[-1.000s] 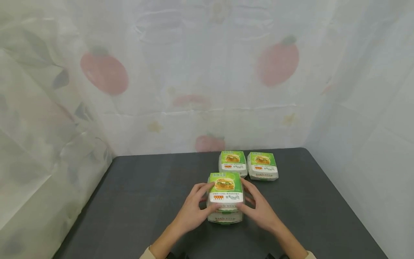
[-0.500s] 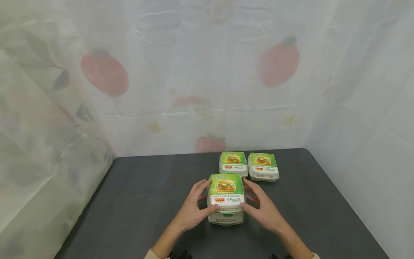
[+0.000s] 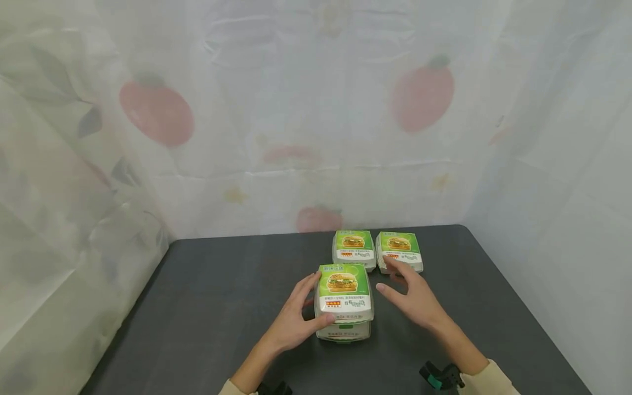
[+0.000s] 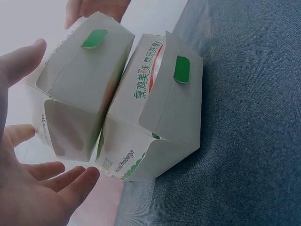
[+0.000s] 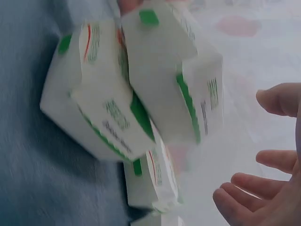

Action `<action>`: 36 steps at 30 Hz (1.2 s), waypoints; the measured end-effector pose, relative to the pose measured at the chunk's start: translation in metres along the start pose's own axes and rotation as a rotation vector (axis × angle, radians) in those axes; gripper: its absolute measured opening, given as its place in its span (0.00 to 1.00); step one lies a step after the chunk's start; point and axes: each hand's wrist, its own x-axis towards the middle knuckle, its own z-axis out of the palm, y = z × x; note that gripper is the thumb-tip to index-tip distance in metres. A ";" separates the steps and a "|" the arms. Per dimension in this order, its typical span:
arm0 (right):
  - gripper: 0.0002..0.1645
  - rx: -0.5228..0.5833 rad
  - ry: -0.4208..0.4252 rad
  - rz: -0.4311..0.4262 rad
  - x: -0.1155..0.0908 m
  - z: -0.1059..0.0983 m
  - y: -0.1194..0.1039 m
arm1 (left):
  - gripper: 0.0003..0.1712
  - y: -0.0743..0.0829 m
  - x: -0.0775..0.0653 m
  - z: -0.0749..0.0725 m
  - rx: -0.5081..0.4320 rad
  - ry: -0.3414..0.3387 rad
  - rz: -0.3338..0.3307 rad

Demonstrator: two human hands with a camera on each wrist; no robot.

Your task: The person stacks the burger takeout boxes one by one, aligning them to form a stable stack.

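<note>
I judge this stacking step nearly done: my left hand (image 3: 290, 323) spreads at the upper box (image 3: 344, 291) on the lower box (image 3: 344, 331), my right hand (image 3: 418, 299) stands empty, and next calls for freeing the left without nudging.

Top box (image 3: 344, 291) sits on bottom box (image 3: 344, 332), which stands on the surface (image 3: 237, 296). Behind the stack: back-left box (image 3: 354, 247), with back-right box (image 3: 402, 247) just to its right. Left grip (image 3: 291, 323) is at the stack's left side; right grip (image 3: 418, 300) is off its right side, before the back-right box.
</note>
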 end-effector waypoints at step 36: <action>0.53 -0.232 0.006 0.301 0.061 -0.054 0.093 | 0.52 0.004 0.000 0.002 0.052 0.004 -0.032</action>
